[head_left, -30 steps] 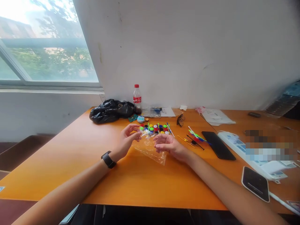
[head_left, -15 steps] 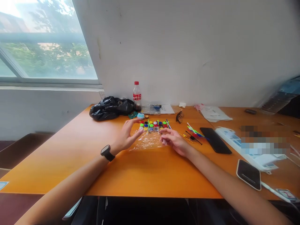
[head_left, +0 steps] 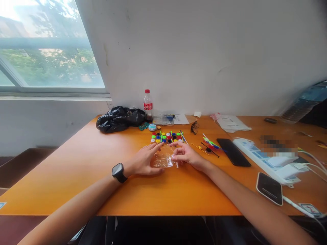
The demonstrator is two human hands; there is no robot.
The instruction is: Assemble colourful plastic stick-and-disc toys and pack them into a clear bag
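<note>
A clear plastic bag (head_left: 163, 160) lies on the table between my hands. My left hand (head_left: 144, 160), with a dark watch on its wrist, rests flat over the bag's left side, fingers and thumb stretched out. At the bag's right edge, my right hand (head_left: 187, 156) has its fingers curled and pinches the film. Just beyond the fingertips sit rows of small round pieces (head_left: 164, 137) in several colours, with thin plastic sticks (head_left: 182, 136) lying among them. Right of my right hand is a loose bunch of coloured thin plastic pieces (head_left: 211, 143).
Along the back stand a cola bottle (head_left: 148, 105) and a black plastic bag (head_left: 120, 119), with a round tin (head_left: 152, 127) nearby. Black glasses (head_left: 194, 127) lie right of centre. Farther right are a black phone (head_left: 233, 152), a white power strip (head_left: 255, 154) and a charging device (head_left: 269, 188) with cables.
My left hand has come down and nearer, from raised to flat on the bag. The bag now lies flatter and smaller in outline. My right hand stays at its right edge.
</note>
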